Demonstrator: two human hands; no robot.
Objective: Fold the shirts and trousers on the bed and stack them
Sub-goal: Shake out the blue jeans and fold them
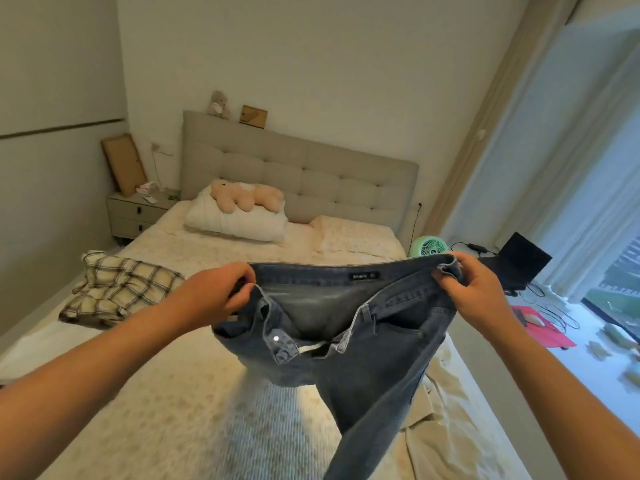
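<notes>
Head view: we are holding a pair of jeans (363, 341) up over the bed (173, 393), waistband spread wide between our two hands. Our left hand (214, 296) is pinching the waistband at its left end, fingers curled round the denim near the open fly. Our right hand (474, 292) is gripping the right end, fingers closed over the folded edge of the band. The jeans are hanging open at the button, the legs dropping down toward the bottom of the picture, clear of the mattress at the waist. A checked shirt (121, 289) is lying crumpled on the left side of the bed, well apart from the jeans. Near the headboard (311, 174) a soft toy bear (242, 197) is lying on a white folded quilt (235, 223), with a pillow (349, 235) beside it. A small green fan (427, 247) is sitting just past the right edge of the bed.
</notes>
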